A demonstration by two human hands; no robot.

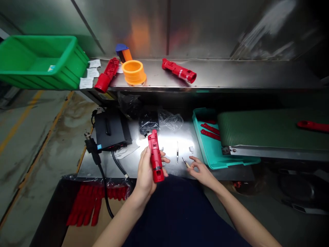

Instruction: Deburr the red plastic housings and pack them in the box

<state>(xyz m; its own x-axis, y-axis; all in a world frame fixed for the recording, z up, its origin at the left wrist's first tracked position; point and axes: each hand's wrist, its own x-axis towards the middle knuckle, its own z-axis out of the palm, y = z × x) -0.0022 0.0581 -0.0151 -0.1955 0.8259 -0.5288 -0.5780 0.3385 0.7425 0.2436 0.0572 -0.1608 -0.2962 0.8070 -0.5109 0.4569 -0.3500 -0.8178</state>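
Observation:
My left hand (146,168) is wrapped round a red plastic tool housing (155,158), which stands nearly upright above the metal bench. Small slots and a square opening show on its face. To the right, my right hand (203,173) pinches a slim pointed tool (186,163) with a pale handle, its thin dark tip aimed up and left. Whether it is a craft knife, I cannot tell. Between the hands, a narrow silvery tool (177,152) lies on the brightly lit bench. A small whitish scrap (191,149) is just above my right hand.
A black power unit (110,130) and thick cable (101,171) occupy the left. Rightward are a teal tray (205,154) with red strips and a green conveyor belt (269,132). The shelf (221,73) bears red housings, an orange ring (134,72) and a green bin (74,65). Red parts (87,206) fill a lower-left box.

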